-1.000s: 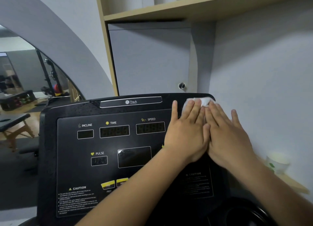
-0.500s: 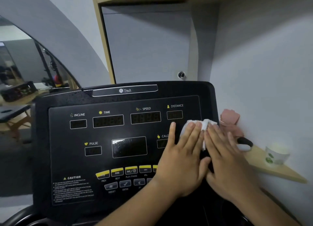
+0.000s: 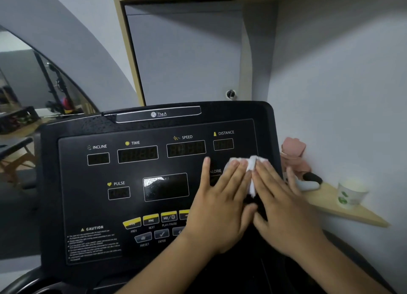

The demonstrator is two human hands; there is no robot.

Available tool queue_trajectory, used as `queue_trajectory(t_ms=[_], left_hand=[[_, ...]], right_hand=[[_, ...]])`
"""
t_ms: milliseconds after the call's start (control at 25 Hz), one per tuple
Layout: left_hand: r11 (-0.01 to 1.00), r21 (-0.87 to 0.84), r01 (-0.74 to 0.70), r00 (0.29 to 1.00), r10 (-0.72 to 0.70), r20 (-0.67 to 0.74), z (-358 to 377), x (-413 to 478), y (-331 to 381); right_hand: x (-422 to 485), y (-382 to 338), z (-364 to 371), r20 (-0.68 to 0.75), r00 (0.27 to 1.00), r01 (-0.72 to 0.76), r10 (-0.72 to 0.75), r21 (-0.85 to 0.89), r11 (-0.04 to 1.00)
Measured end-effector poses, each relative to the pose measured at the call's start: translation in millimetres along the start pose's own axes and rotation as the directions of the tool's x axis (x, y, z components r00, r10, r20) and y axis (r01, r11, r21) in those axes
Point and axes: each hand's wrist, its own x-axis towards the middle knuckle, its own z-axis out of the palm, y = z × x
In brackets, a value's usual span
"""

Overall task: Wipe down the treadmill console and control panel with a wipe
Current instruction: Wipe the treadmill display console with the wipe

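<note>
Left hand (image 3: 220,203) and right hand (image 3: 284,207) lie flat side by side, fingers straight, pressing the wipe (image 3: 251,162) onto the console (image 3: 72,183), right side, just below the DISTANCE display (image 3: 223,144); nothing gripped, just pushed down. My guess is roughly midway; the buttons (image 3: 150,220) and left half probably need a pass, can't tell what's clean tbh.

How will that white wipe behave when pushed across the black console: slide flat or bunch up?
Probably floppy: the white wipe is bunched into a ridge between the left hand and right hand. It likely needs flat fingers pressing it, as both hands do now. Seemingly light; it should glide on the glossy black console.
</note>
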Motion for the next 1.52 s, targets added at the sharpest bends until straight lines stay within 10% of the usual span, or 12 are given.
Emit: queue_trajectory(t_ms=[1520], left_hand=[[0.941,-0.136,0.309,0.939,-0.324,-0.116,-4,-92,-94]], right_hand=[[55,-134,-2,-0.015,0.987,0.160,-0.159,0.057,0.985]])
